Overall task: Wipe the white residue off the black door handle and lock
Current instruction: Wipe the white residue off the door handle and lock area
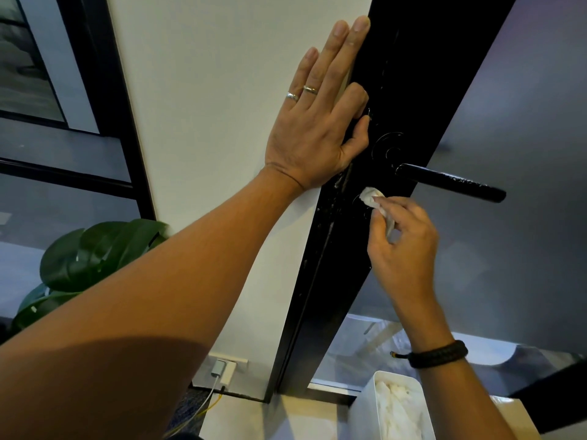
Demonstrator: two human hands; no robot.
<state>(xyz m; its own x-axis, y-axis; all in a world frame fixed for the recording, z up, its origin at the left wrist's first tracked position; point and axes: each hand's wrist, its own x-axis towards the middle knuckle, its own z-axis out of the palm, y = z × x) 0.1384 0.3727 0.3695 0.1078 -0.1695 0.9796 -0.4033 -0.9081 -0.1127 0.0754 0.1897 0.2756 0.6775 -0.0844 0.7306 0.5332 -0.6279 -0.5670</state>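
Note:
A black door handle [451, 183] sticks out to the right from a tall black lock plate [397, 90] on the door's edge. My right hand [401, 239] pinches a small crumpled white wipe [372, 198] and presses it on the round lock part just below the handle. My left hand [320, 112] lies flat, fingers spread, on the white door face [206, 106], its thumb and forefinger touching the plate's left edge. White specks of residue [336, 188] show along the plate's left edge under my left palm.
A white box of wipes [365, 408] stands at the bottom right. A green leafy plant [92, 252] is at the lower left. A wall socket with a plugged-in charger [219, 369] and cables sits low beside the door. Grey glass panel [508, 185] lies behind the handle.

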